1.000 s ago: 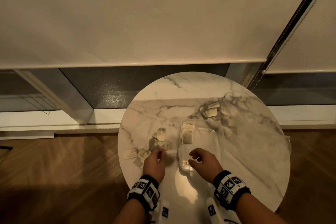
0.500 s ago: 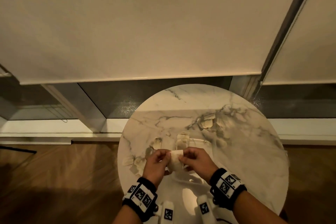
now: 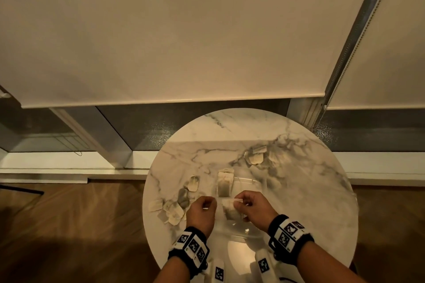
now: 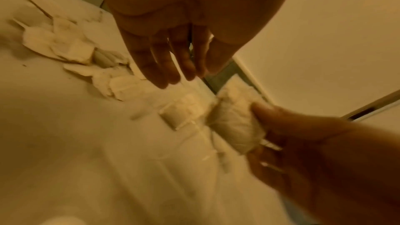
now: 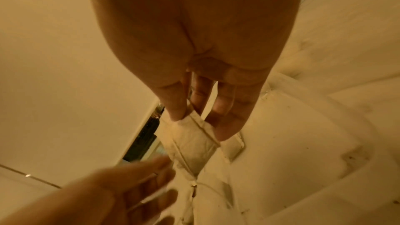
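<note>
My right hand (image 3: 241, 205) pinches the top edge of a pale tea bag (image 3: 231, 210) between thumb and fingers and holds it just above the near end of a clear plastic tray (image 3: 251, 182). The right wrist view shows the pinch on the tea bag (image 5: 192, 143) closely. My left hand (image 3: 208, 204) hovers a little to the left of the bag, its fingers (image 4: 164, 74) loosely bent with nothing plainly between them. One more tea bag (image 3: 225, 185) lies in the tray. The left wrist view shows the held tea bag (image 4: 236, 126) in the right hand's grip.
All of this sits on a round marble table (image 3: 303, 204). A loose pile of tea bags (image 3: 172, 211) lies left of my left hand, and a few more tea bags (image 3: 255, 156) lie at the back. Beyond the table are a window sill and lowered blinds; a wooden floor surrounds it.
The left hand picked a tea bag from the pile and brought it to the right hand. Both hands held it half a second ago; now only the right hand holds it and the left has drawn away.
</note>
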Demonstrator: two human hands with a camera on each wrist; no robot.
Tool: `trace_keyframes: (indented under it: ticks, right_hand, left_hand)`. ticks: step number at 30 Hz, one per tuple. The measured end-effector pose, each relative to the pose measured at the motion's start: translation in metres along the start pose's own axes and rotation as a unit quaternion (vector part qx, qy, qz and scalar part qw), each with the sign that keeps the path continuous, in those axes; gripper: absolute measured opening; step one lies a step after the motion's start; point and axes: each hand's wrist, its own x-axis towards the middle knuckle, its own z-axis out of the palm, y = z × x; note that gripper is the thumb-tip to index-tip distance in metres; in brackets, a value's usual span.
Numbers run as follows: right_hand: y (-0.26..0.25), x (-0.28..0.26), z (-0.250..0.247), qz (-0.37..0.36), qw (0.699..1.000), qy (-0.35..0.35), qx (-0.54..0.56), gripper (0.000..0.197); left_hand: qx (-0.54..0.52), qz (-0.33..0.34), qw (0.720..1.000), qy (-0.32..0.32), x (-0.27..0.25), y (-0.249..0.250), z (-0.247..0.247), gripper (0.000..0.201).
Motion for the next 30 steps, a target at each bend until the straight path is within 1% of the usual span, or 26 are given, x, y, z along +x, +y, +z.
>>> trace_keyframes:
  ticks: [1,2,4,8,12,16,18,20,24,28,30]
  right_hand:
    - [0.004,0.005,0.001,0.01,1.0,0.011,-0.012,0.005]
    - [0.007,0.009,0.002,0.02,0.999,0.021,-0.021,0.005]
    - [0.013,0.021,0.005,0.039,0.998,0.036,-0.033,0.006]
    - [0.023,0.052,0.01,0.074,0.994,0.05,-0.057,0.003]
    - [0.033,0.085,0.019,0.077,0.989,0.068,-0.11,0.01]
    - [0.037,0.106,0.03,0.092,0.983,0.053,-0.149,0.007]
    - [0.038,0.112,0.034,0.104,0.979,0.055,-0.167,0.013]
    - [0.041,0.12,0.036,0.121,0.975,0.072,-0.174,0.022]
    - [0.044,0.13,0.036,0.145,0.966,0.096,-0.19,0.013]
    - [0.041,0.135,0.037,0.149,0.963,0.127,-0.186,0.005]
    - [0.042,0.137,0.038,0.159,0.962,0.141,-0.174,0.009]
  left_hand:
    - [0.054,-0.017,0.998,0.022,0.003,-0.006,-0.001,0.019]
    - [0.096,-0.031,0.994,0.029,0.005,-0.011,-0.002,0.025]
    - [0.131,-0.049,0.99,0.013,0.01,-0.024,0.0,0.032]
    - [0.143,-0.069,0.987,-0.017,0.015,-0.038,0.005,0.025]
    - [0.138,-0.081,0.987,-0.02,0.018,-0.047,0.006,0.019]
    - [0.127,-0.084,0.988,-0.029,0.019,-0.05,0.005,0.015]
    - [0.129,-0.083,0.988,-0.034,0.019,-0.049,0.004,0.013]
    - [0.131,-0.083,0.987,-0.039,0.021,-0.05,0.004,0.011]
    - [0.135,-0.08,0.986,-0.046,0.021,-0.051,0.003,0.008]
    - [0.135,-0.074,0.987,-0.052,0.02,-0.051,0.003,0.012]
    - [0.132,-0.075,0.987,-0.055,0.02,-0.051,0.003,0.01]
